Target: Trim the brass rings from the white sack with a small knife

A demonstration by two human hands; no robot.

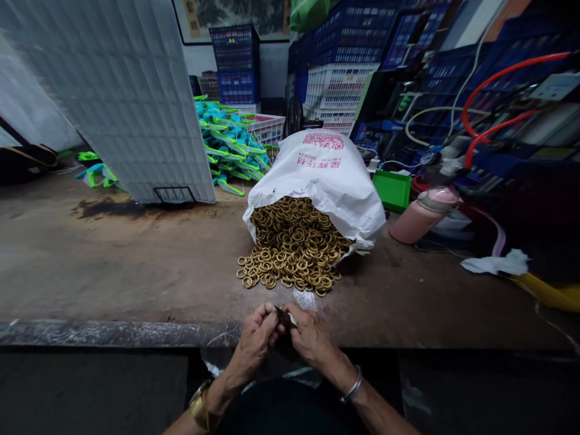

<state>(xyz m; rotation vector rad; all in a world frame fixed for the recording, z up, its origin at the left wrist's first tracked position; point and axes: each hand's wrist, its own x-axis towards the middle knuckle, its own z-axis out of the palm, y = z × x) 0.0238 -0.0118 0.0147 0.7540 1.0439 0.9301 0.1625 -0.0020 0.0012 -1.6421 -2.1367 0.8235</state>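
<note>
Over the table's front edge, my two hands meet close together. My left hand (256,333) is closed in a pinch; whatever is between its fingertips is too small to make out. In the closed fingers of my right hand (312,338) is a dark, thin blade-like tool (284,316), its tip reaching the left fingertips. Just beyond the hands, brass-coloured rings (290,257) spill in a heap from the open mouth of a white woven sack (321,175) lying on its side. Several rings lie loose on the wooden table (136,266).
A tall whitish ribbed panel (149,109) stands on the left, with blue and green pieces (235,145) piled behind it. To the right are a pink bottle (421,217), a green tray (392,188) and red hoses (471,115). Stacked crates (338,84) fill the back.
</note>
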